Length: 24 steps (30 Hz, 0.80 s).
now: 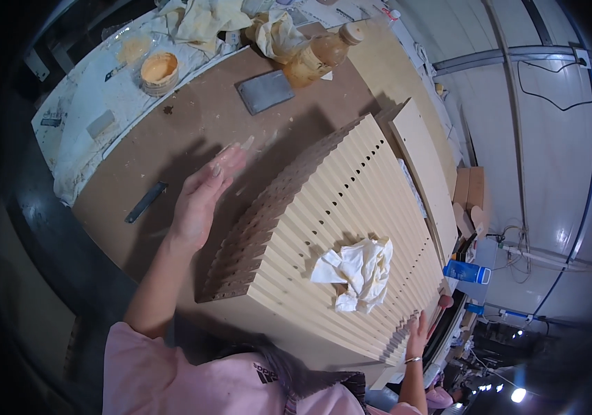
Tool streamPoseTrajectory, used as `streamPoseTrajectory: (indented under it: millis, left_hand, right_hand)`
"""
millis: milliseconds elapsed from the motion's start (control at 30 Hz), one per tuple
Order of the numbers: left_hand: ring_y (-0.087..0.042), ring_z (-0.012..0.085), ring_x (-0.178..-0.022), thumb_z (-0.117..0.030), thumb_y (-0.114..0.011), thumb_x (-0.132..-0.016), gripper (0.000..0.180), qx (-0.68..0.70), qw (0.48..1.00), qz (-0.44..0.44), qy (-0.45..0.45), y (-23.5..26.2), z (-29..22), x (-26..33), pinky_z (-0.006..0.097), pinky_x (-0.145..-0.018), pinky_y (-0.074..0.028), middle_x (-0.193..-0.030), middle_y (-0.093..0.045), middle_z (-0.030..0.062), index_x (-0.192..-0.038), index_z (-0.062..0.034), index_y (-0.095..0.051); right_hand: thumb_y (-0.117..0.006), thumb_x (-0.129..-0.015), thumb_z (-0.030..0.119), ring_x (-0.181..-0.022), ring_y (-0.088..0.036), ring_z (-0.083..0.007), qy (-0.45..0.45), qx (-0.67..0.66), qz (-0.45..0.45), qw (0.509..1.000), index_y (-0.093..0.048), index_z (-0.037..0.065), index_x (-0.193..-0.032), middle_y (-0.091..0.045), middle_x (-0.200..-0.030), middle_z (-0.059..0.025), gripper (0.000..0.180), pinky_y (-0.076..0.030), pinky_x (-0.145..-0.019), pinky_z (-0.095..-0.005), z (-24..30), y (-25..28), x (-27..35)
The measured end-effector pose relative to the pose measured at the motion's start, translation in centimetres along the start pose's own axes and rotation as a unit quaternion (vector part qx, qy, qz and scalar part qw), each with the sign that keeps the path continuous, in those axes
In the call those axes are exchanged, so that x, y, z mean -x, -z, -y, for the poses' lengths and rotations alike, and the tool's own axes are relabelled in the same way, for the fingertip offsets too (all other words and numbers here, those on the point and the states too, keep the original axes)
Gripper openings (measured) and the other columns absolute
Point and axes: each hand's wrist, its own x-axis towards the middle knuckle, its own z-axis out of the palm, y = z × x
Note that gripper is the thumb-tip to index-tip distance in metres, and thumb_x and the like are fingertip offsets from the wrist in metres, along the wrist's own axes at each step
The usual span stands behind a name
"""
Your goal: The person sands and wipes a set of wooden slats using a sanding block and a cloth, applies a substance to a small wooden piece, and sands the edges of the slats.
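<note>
While a person in a pink short-sleeved shirt [233, 387] faces a brown board-topped surface [130, 155], a broad stack of pale wooden strips [351, 200], ridged and dotted with dark holes, lies close in front of them. The left hand [209, 187] hangs beside the stack's left side, fingers long and loosely extended, gripping nothing that I can see (pale smears mark the fingertips). The right hand [417, 337] is at the stack's right end, fingers stretched out, perhaps to steady it.

On the ridges rests a crumpled cream-white cloth [359, 274], probably left there to be within easy reach. Farther off, seemingly set aside to leave working room, are a grey rectangular block [266, 91], a clear bottle of amber liquid [320, 59] and a round clear tub of orange paste [159, 71]. A narrow, dark, flat bar [146, 202] lies to the left.

The right palm is hidden, so I cannot tell whether it holds anything. The stack's underside is out of sight, and the lower-right background is too dim to make out.
</note>
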Motion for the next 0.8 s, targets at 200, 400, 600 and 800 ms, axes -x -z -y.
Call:
streamPoseTrajectory:
  millis: [200, 400, 600, 800]
  left_hand:
    - [-0.041, 0.0267, -0.135, -0.038, -0.046, -0.101, 0.056, -0.08, 0.994, 0.072, 0.004, -0.6, -0.7, 1.4, 0.039, -0.112, -0.027, -0.145, -0.044, 0.0179, -0.14, 0.0028, -0.043]
    - [-0.04, 0.0251, -0.135, -0.033, -0.045, -0.102, 0.054, -0.088, 0.992, 0.094, 0.009, -0.7, 0.7, 3.1, 0.036, -0.114, -0.025, -0.145, -0.043, 0.0182, -0.139, 0.0063, -0.042]
    - [-0.033, 0.0249, -0.14, -0.036, -0.038, -0.102, 0.055, -0.108, 0.989, 0.089, 0.041, -0.5, 0.5, 2.6, 0.037, -0.116, -0.018, -0.148, -0.041, 0.015, -0.144, 0.0006, -0.039]
    - [-0.025, 0.0265, -0.144, -0.038, -0.036, -0.103, 0.06, -0.127, 0.983, 0.128, 0.046, -3.7, -0.3, 1.6, 0.037, -0.118, -0.016, -0.153, -0.031, 0.0186, -0.145, 0.0047, -0.031]
  right_hand:
    - [-0.054, -0.094, 0.017, -0.138, -0.035, -0.0267, -0.06, -0.055, -0.037, 0.996, -0.033, -0.002, -0.145, -0.036, -0.15, -0.017, 0.059, -0.026, -0.113, -0.0351, 0.3, -2.0, 6.1]
    - [-0.058, -0.093, 0.019, -0.132, -0.04, -0.0257, -0.125, -0.05, -0.102, 0.986, -0.036, -0.003, -0.144, -0.041, -0.146, -0.0171, 0.059, -0.032, -0.109, -0.0348, -3.2, -1.7, 6.9]
    - [-0.069, -0.086, 0.03, -0.078, -0.053, -0.0104, -0.282, -0.248, -0.141, 0.916, -0.067, -0.001, -0.104, -0.062, -0.088, -0.0012, 0.036, -0.042, -0.067, -0.0264, -13.1, -1.3, 7.6]
    - [-0.066, -0.087, 0.028, -0.078, -0.053, -0.0075, -0.244, -0.381, -0.039, 0.891, -0.068, 0.009, -0.101, -0.062, -0.089, 0.0033, 0.024, -0.042, -0.069, -0.0232, -17.5, -0.4, 8.8]
